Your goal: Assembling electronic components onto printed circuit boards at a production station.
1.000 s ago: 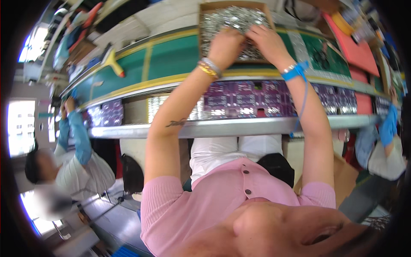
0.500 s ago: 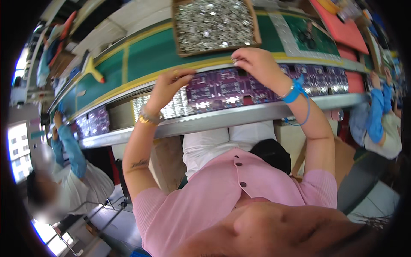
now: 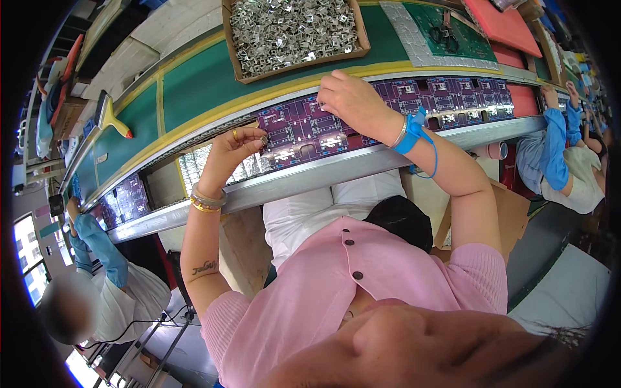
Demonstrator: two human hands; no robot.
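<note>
Head view: a strip of purple boards [image 3: 302, 131] is seen in a track across the person's front, with its long axis running left to right and rising slightly toward the right. The left hand [image 3: 233, 155] is placed at the strip's left end, its palm short of the boards; a small metal part [image 3: 263, 141] is pinched between thumb and forefinger, just at the edge of the end board. From this hand, the boards are found directly to the right, so the end board is lain nearest to the left hand. The right hand [image 3: 352, 103] is held over the strip farther right, its fingers bent and drawn together, the fingertips pointed left and down toward the boards; whether anything is gripped there cannot be told, nor whether the boards are touched. The end board is thus flanked by both hands, the left one being closer. Beyond the strip, a box [image 3: 310, 66] heaped with loose metal pieces [image 3: 291, 32] is set on the green mat [image 3: 194, 102], apart from both hands. Along the near side, the strip is bordered by a metal rail [image 3: 297, 174]. Scissors [image 3: 447, 35] are left at the far right, well apart from the hands.
</note>
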